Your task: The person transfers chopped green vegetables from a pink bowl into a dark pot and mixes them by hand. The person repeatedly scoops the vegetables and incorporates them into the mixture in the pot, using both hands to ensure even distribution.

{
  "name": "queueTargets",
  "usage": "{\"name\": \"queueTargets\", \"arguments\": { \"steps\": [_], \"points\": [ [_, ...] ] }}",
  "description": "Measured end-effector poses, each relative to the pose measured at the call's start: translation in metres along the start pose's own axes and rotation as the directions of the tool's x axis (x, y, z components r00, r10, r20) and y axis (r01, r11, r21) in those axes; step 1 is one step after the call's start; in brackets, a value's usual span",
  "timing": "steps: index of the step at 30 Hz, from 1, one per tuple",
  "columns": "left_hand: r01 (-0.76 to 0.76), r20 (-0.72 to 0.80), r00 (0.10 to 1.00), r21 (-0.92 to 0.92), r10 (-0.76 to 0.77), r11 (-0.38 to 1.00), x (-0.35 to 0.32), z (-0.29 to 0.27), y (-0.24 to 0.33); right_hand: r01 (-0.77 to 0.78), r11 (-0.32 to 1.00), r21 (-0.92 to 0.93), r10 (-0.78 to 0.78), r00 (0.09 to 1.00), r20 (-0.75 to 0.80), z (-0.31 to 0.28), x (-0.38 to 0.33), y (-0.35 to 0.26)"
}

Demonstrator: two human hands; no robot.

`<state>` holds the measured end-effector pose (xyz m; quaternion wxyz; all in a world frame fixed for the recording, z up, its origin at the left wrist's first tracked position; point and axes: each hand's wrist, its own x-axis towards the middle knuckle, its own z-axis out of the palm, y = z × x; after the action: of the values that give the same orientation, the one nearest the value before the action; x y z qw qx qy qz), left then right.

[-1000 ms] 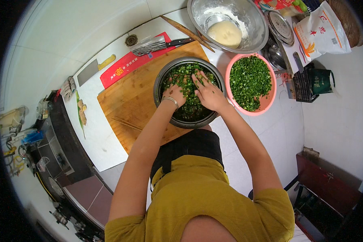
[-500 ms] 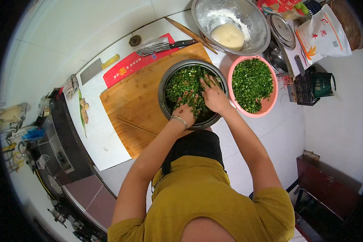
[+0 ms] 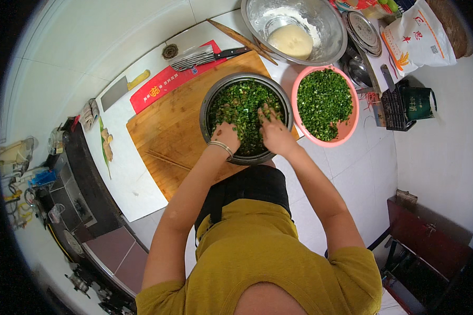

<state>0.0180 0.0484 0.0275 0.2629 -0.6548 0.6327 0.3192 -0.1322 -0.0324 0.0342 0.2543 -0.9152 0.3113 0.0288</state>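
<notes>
Both of my hands are down inside a dark, round metal bowl (image 3: 247,76) of finely chopped greens (image 3: 247,100). On the left side of the bowl, my left hand (image 3: 226,135) has its fingers buried in the greens, so their grip is hidden; bracelets circle that wrist. My right hand (image 3: 276,135) lies against the greens at the right, fingers apart and partly sunk in. Beneath the bowl's left part is a wooden cutting board (image 3: 163,131). Close by on the right, a pink basin (image 3: 353,119) holds more chopped greens (image 3: 325,100).
Behind the board lie a black-handled knife (image 3: 232,52), a red strip (image 3: 157,90) and a cleaver (image 3: 114,95). A large steel bowl (image 3: 328,26) with dough (image 3: 290,42) stands at the back. Thin sticks (image 3: 168,159) rest on the board; ginger (image 3: 107,145) lies farther left.
My hands have drawn a little apart and toward the bowl's near side. The left fingers now sit deeper in the greens, and the whole scene has shifted slightly left and up.
</notes>
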Motion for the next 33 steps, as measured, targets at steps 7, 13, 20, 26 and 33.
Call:
{"name": "queueTargets", "arguments": {
  "steps": [7, 13, 20, 26, 33],
  "points": [
    [0.032, -0.018, 0.999, -0.116, -0.035, 0.993, 0.047, 0.041, 0.003, 0.036, 0.998, -0.056, -0.020, 0.962, 0.271, 0.029, 0.008, -0.020],
    [0.066, -0.195, 0.970, -0.356, -0.143, 0.932, -0.010, 0.006, -0.008, -0.055, 0.968, 0.245, 0.040, 0.997, 0.068, -0.028, 0.025, -0.022],
    [0.235, -0.003, 0.964, -0.448, -0.264, 0.862, 0.020, -0.010, -0.012, -0.099, 0.957, 0.273, 0.144, 0.978, -0.152, -0.004, 0.090, -0.020],
    [0.308, 0.029, 0.945, -0.407, -0.325, 0.860, 0.048, 0.001, -0.024, -0.038, 0.979, 0.199, 0.063, 0.990, -0.123, 0.024, 0.112, -0.011],
    [-0.071, 0.334, 0.768, -0.804, -0.547, -0.591, 0.088, 0.044, -0.023, 0.027, 0.879, 0.476, -0.069, 0.995, 0.072, 0.014, 0.121, 0.010]
  ]
}}
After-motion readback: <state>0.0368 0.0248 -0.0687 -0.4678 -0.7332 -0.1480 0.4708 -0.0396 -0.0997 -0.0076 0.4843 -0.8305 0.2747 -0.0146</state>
